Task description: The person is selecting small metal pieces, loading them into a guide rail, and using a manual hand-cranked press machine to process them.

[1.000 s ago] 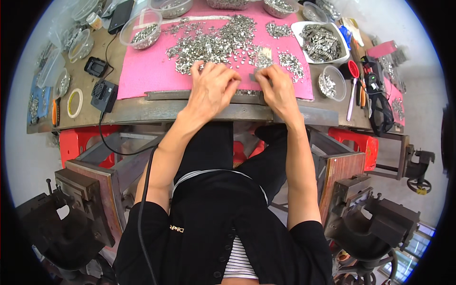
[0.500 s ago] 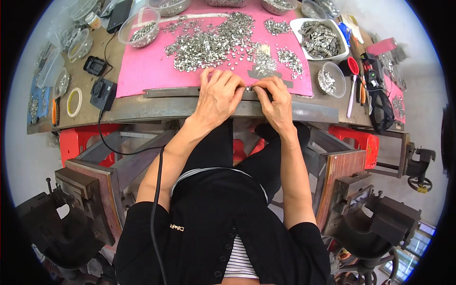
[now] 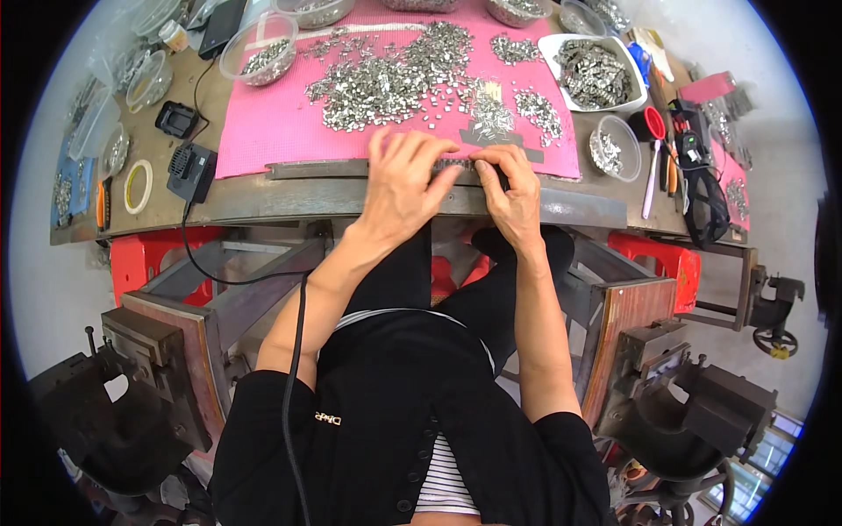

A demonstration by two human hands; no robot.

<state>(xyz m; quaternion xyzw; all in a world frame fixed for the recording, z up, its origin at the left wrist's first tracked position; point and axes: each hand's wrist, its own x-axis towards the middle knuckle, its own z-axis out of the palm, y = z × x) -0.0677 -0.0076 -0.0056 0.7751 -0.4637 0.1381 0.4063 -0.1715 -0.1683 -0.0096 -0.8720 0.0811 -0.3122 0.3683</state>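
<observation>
At the bench's front edge lies a long grey metal bar (image 3: pixel 316 170). A short row of small metal pieces (image 3: pixel 452 164) shows along it between my two hands. My left hand (image 3: pixel 399 188) hovers over the bar, slightly blurred, thumb and fingers apart with nothing seen in them. My right hand (image 3: pixel 510 186) has its thumb and index finger pressed together at the right end of that row; what they grip is hidden. Beyond my hands, a large heap of small shiny metal pieces (image 3: pixel 377 92) covers a pink mat (image 3: pixel 263 140). A smaller pile of thin slivers (image 3: pixel 493 116) lies nearer my right hand.
A white tray (image 3: pixel 638 96) of metal links and a clear tub (image 3: pixel 630 167) stand at right, near a red cup (image 3: pixel 651 123). On the left are a clear bowl (image 3: pixel 232 61), a tape ring (image 3: pixel 138 188) and a black adapter (image 3: pixel 191 173). Its cord (image 3: pixel 294 377) crosses my left arm.
My left hand has opened and drawn slightly away from my right, uncovering the row of small metal pieces. The right hand stays almost in place.
</observation>
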